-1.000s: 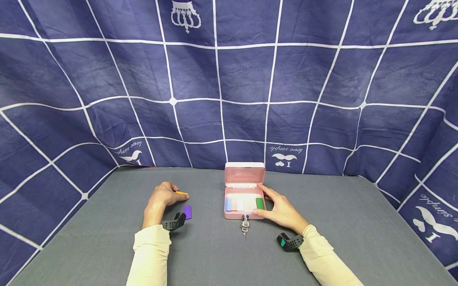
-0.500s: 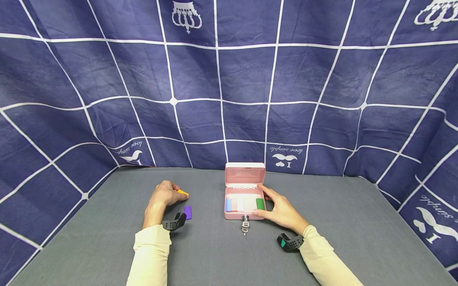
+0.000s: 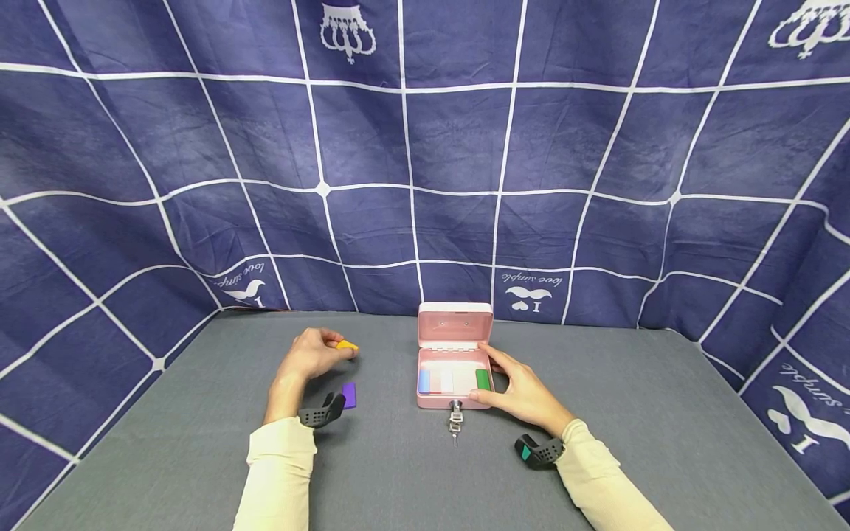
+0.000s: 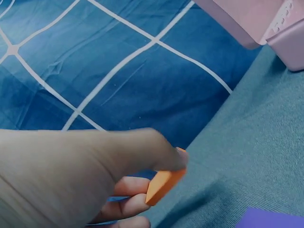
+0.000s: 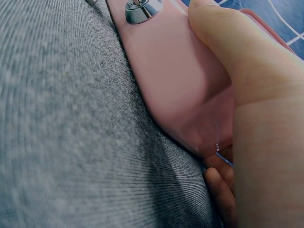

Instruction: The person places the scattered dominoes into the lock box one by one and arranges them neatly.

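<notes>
My left hand (image 3: 308, 361) pinches an orange rectangular block (image 4: 164, 186) between thumb and fingers, held just over the table. Nearby, a flat purple block (image 3: 350, 396) lies on the table close to the left wrist. A pink cash box (image 3: 434, 401) stands with its lid up, and my right hand (image 3: 526, 391) grips its right side, thumb on the front rim and fingers reaching to the back. Inside the box are a green block (image 3: 482, 379) at the right and a light-blue block (image 3: 423, 381) at the left, with a white piece (image 3: 447, 381) beside the blue.
Keys (image 3: 455, 428) hang from the lock (image 5: 142, 10) on the box's front. A grey cloth covers the table (image 3: 412, 472). Behind it hangs a blue curtain (image 3: 451, 228) with white lines. Each wrist wears a dark band.
My left hand has moved slightly away from me and to the right, lifting and tilting the orange block so more of it shows. The right hand and the cash box stay put.
</notes>
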Demonstrator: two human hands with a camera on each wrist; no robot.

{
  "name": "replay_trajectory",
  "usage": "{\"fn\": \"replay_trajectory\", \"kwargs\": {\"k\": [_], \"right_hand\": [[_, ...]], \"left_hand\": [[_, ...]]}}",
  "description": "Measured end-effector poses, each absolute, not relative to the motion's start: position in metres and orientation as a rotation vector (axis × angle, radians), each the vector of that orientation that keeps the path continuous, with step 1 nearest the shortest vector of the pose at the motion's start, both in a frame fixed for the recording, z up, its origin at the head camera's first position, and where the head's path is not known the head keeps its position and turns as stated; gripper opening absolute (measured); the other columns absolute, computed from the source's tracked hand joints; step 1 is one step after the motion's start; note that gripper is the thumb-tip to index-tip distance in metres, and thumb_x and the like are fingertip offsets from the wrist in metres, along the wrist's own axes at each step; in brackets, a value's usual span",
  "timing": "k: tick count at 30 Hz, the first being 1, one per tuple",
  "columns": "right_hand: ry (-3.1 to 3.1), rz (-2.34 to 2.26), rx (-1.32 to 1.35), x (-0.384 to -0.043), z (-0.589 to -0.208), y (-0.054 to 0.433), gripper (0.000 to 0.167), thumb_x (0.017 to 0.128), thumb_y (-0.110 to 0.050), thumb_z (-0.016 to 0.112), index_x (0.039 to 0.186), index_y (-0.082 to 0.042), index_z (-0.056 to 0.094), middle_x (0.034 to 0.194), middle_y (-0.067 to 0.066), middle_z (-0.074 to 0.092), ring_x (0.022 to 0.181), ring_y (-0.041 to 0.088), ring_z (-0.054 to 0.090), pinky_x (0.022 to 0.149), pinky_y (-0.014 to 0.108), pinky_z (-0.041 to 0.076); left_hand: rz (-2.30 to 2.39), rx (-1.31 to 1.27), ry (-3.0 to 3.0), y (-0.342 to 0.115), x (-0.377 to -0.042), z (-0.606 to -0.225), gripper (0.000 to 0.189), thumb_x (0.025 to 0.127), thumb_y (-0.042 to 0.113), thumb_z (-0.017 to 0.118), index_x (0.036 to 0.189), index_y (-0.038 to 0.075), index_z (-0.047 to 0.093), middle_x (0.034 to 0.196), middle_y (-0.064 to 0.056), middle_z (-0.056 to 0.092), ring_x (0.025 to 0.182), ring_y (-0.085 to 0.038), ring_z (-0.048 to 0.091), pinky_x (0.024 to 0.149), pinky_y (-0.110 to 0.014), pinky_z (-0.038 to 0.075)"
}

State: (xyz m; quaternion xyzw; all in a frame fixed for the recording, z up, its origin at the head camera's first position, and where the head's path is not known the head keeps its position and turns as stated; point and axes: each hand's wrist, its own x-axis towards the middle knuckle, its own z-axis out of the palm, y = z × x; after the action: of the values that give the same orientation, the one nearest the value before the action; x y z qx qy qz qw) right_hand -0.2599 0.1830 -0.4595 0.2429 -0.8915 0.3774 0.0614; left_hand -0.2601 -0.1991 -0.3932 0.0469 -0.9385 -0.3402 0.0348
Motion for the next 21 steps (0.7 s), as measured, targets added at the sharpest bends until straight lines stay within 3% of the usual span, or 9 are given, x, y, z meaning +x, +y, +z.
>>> {"fn": "replay_trajectory", "kwargs": {"k": [9,21], "right_hand": [[-2.700,1.145,0.733,-0.259,-0.459,0.183,0.091,0.078,-0.051,0.081,0.154,-0.024,0.039,0.148,0.008,0.054,0.128,0.022,0.059,0.109,0.049,0.044],[-2.702,1.128,0.723,-0.259,-0.459,0.183,0.091,0.078,-0.050,0.081,0.153,-0.023,0.040,0.146,0.008,0.056,0.127,0.022,0.060,0.108,0.049,0.044]], "left_hand": [[-1.053,0.083,-2.843,-0.194,-0.263,-0.388,0.045,0.083,0.034,0.072,0.117,0.003,0.070,0.106,-0.012,0.075,0.096,-0.024,0.067,0.076,-0.029,0.047],[-1.101,-0.039,-2.801,-0.188,-0.265,-0.387,0.037,0.083,0.031,0.072,0.111,0.007,0.071,0.100,-0.007,0.075,0.087,-0.012,0.068,0.077,-0.027,0.047]]}}
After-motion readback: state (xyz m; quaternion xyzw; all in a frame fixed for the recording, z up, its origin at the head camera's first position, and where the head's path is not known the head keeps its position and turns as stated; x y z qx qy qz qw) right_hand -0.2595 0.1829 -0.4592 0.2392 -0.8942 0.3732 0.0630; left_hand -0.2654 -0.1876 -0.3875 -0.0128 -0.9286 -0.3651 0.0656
